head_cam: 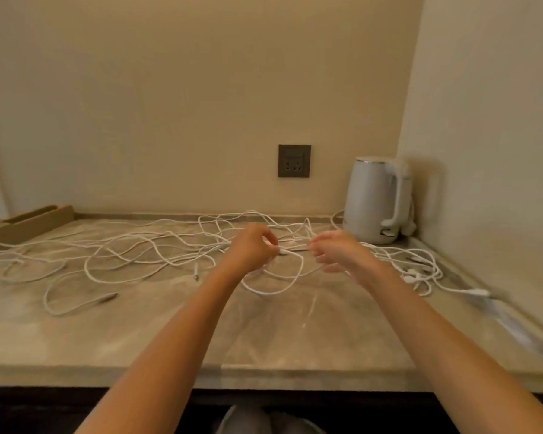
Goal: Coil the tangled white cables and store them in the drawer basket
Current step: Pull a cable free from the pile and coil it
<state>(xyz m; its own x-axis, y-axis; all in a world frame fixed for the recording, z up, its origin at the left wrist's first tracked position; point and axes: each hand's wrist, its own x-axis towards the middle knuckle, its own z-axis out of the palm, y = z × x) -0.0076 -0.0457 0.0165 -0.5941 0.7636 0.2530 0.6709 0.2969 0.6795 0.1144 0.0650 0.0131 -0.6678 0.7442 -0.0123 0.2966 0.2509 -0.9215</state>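
While amid the white cables (pixel 182 245), left hand (pixel 253 245) and right hand (pixel 336 250) in pinches on strands.

**Single head-worn, wide-angle view.** The camera looked forward and down from above the near edge of the bench (pixel 295 346) and squarely faced the far wall (pixel 170 89). Both forearms entered from the bottom margin. The left hand (pixel 253 247) and right hand (pixel 336 250) met over the white cables (pixel 157 242) near frame centre, at arm's reach. A side wall (pixel 483 120) closed the right. Straight edges bowed toward the margins.
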